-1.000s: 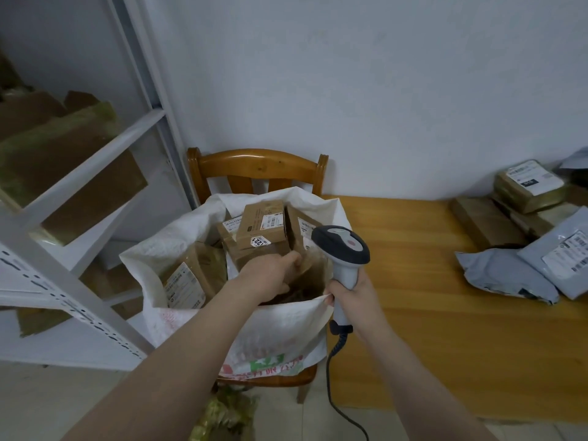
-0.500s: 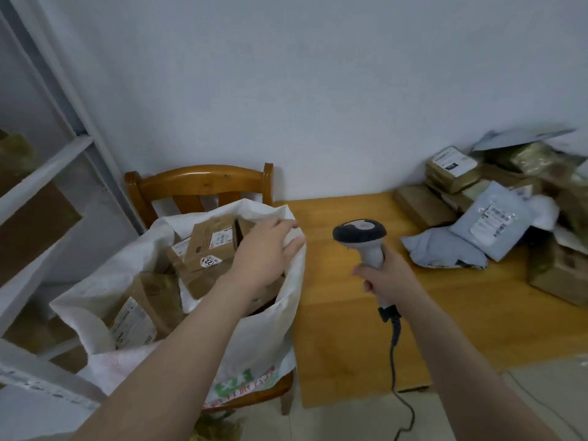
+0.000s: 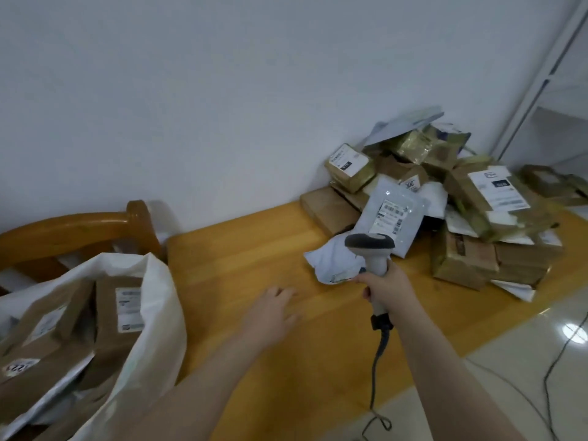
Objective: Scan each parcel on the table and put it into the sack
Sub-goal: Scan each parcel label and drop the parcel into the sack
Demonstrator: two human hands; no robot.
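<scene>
Ahead of the right fingers, parcels [image 3: 451,198]: heaped at the far right end of the table [image 3: 241,249], against the wall; mostly brown taped boxes with white labels, mixed with soft mailers.
Grey mailer [image 3: 393,214]: just beyond the scanner head, tilted against the heap, barcode label facing up.
White mailer [image 3: 329,261]: crumpled, lying on the wood just left of the right fingers.
Right hand [image 3: 386,286]: wraps fully round the handle of the scanner [image 3: 370,245], head aimed toward the heap; cable [image 3: 378,361] trailing down to the floor.
Left hand [image 3: 273,308]: holds nothing, fingers loosely spread over bare wood; too blurred to tell contact with the table.
Sack [image 3: 159,313]: white, mouth open, well left of the left fingers, in front of a wooden chair [image 3: 76,227].
Inside the sack: several brown boxes [image 3: 111,313] with white labels, stacked close to the rim.
</scene>
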